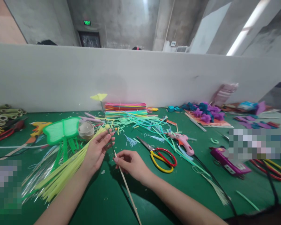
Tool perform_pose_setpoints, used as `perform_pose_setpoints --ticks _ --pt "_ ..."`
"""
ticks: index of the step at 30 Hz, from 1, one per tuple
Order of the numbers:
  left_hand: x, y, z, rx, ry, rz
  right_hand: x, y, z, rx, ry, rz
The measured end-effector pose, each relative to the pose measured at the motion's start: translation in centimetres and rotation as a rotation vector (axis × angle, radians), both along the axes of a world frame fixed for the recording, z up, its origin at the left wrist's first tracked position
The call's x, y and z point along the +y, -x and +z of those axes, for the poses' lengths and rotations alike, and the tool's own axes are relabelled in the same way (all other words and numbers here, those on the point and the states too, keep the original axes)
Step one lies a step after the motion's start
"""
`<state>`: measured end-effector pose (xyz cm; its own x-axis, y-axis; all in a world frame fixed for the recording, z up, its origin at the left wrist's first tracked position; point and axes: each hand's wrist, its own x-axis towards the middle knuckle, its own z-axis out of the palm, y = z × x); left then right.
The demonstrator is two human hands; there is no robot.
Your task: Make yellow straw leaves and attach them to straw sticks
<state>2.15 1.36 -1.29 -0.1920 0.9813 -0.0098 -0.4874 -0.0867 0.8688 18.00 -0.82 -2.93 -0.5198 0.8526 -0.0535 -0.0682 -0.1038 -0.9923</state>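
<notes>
My left hand (97, 150) is closed, its thumb and fingers pinching the dark green upper part of a thin stick. Lower down, the fingers of my right hand (131, 164) are closed round the same thin wooden stick (128, 192), which slants toward the bottom edge. Beyond the left hand a pale yellow petal-like piece (99, 97) stands on a thin stem in line with the stick; whether they join cannot be made out. Yellow pipe cleaners (67, 168) lie beside my left forearm. Red-and-yellow-handled scissors (162, 159) rest open to the right of my right hand.
A green winged shape (63, 131), a small clear cup (86, 130) and a yellow glue gun (38, 128) lie left. Coloured pipe cleaners (126, 107) are stacked at the white partition (140, 78). A pink glue gun (184, 143), purple flowers (206, 118) and a magenta device (229, 162) lie right.
</notes>
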Motion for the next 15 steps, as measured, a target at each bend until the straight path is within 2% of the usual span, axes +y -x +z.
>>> perform_pose_setpoints --ticks 2,8,11,15 --pt "0.0 0.0 0.1 -0.002 -0.003 0.002 0.3 -0.1 0.0 -0.004 -0.013 -0.052" --pt "-0.4 -0.4 0.5 0.054 0.024 -0.011 2.7 -1.2 0.1 -0.091 -0.141 -0.398" --pt "-0.7 -0.6 0.4 0.106 0.029 -0.062 4.0 -2.0 -0.1 -0.076 -0.11 -0.474" --pt "-0.7 -0.5 0.2 0.234 0.002 -0.105 4.6 -2.4 -0.6 -0.013 -0.057 -0.499"
